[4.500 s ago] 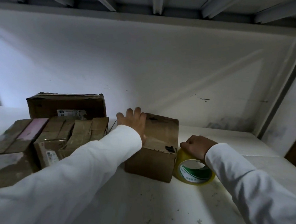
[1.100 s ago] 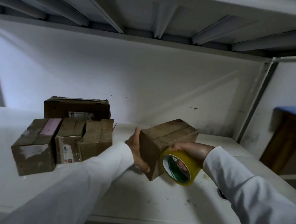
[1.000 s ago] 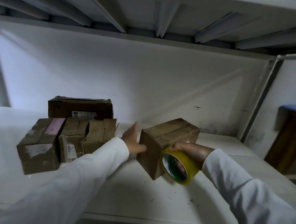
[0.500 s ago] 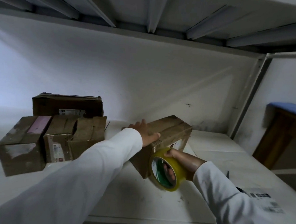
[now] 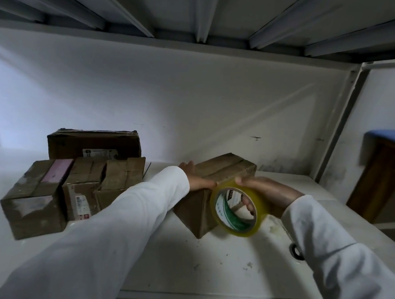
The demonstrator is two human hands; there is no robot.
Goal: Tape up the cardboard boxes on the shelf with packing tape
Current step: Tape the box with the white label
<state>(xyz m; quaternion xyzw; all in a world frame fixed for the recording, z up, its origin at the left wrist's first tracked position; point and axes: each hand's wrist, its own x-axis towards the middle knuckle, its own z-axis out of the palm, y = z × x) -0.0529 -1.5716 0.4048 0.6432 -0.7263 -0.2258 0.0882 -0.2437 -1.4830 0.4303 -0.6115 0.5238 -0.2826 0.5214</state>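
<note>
Cardboard fills my view: a small brown cardboard box (image 5: 214, 192) sits turned corner-on toward me in the middle of the white metal shelf (image 5: 219, 271). My left hand (image 5: 198, 180) lies flat along the box's top near edge, fingers straight and pressing down, thumb stretched toward the tape. My right hand (image 5: 266, 193) grips a yellow-tinted roll of clear packing tape (image 5: 236, 211) with a green-and-white printed core; the fingers curl through the hole of the roll and the thumb rests over its outer rim. The roll stands on edge against the right front face of the box, its top touching the box's upper edge just beside my left thumb. I cannot tell whether a strip of tape is already pulled off and stuck down.

Both arms wear long white sleeves (image 5: 117, 232). To the left, well apart from the box I hold, stands a cluster of worn brown boxes (image 5: 74, 188): a larger dark brown carton (image 5: 93, 143) at the back against the white wall, and three smaller ones packed side by side before it, the leftmost with a pink strip (image 5: 56, 170) on its top. A small dark ring (image 5: 295, 251) lies on the shelf just beside my right sleeve. Beyond the shelf's right upright I see a brown wooden piece of furniture with a blue top (image 5: 387, 174).
</note>
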